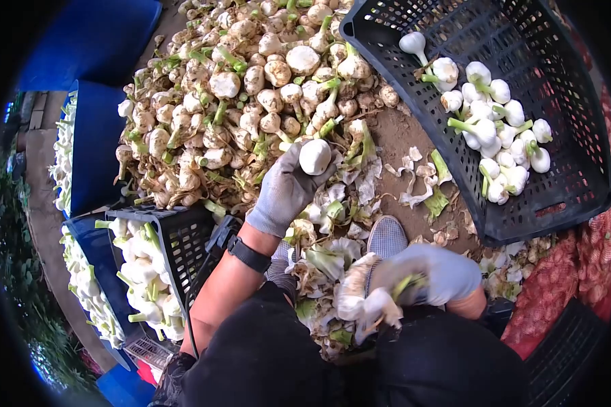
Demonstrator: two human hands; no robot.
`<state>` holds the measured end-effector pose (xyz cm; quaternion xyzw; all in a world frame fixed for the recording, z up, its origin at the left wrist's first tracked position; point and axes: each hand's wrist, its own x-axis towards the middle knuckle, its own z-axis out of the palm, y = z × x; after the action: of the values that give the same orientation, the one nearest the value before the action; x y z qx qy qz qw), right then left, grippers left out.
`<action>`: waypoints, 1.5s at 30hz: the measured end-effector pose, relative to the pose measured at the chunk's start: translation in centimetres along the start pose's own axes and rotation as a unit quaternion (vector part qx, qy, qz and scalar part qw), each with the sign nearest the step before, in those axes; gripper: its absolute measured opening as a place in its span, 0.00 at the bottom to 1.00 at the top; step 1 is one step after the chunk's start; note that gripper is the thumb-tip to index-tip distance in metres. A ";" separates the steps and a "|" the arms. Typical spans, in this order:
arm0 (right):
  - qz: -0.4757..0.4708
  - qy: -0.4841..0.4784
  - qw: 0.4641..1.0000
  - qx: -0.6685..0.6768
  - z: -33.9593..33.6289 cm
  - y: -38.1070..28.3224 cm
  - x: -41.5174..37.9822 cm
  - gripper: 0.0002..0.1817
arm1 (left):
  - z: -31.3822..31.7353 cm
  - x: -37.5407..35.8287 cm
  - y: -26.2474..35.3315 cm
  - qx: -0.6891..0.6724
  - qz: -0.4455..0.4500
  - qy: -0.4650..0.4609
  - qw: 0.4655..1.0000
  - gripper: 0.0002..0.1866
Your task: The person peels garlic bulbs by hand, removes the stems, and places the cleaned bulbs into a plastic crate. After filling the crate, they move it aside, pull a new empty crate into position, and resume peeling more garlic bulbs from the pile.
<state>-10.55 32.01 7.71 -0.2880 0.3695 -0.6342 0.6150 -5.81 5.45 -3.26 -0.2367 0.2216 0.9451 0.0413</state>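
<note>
My left hand [285,191], in a pale work glove, is closed around a clean white garlic bulb [315,157] and holds it up in front of the heap. Low on the right, my gloved right hand [445,273] is above my lap, its fingers smeared by motion. Loose pale garlic skins [361,298] hang in the air by those fingers, and a blurred greenish strip shows against them. Whether the fingers still grip any of this I cannot tell. Dropped peelings [329,261] lie between my feet, below both hands.
A large heap of unpeeled garlic [210,115] covers the ground ahead. At right a tilted black crate [448,159] holds white bulbs. Another black crate [190,254] at left is full of garlic, near blue containers [98,156]. Red net sacks [546,292] lie at far right.
</note>
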 end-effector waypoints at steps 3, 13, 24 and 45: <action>0.185 0.106 0.954 -0.211 -0.8 2.1 0.5 0.25 | 8.2 -0.2 1.3 0.105 0.008 0.003 0.994 0.20; -0.032 0.416 0.623 -0.661 -9.4 4.1 8.9 0.16 | 4.8 0.8 -0.6 0.554 0.052 0.014 0.831 0.16; -0.075 0.513 0.854 -0.048 -7.5 8.6 8.0 0.11 | 2.7 -1.1 -2.5 0.592 0.205 -0.076 0.776 0.28; 0.088 0.461 0.880 0.077 -3.4 5.5 5.6 0.14 | 2.2 -1.8 -2.6 0.530 0.050 -0.080 0.843 0.29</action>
<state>-10.69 27.05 0.81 0.1190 0.5850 -0.6649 0.4489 -4.69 8.85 -1.72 -0.0913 0.6963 0.6998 0.1310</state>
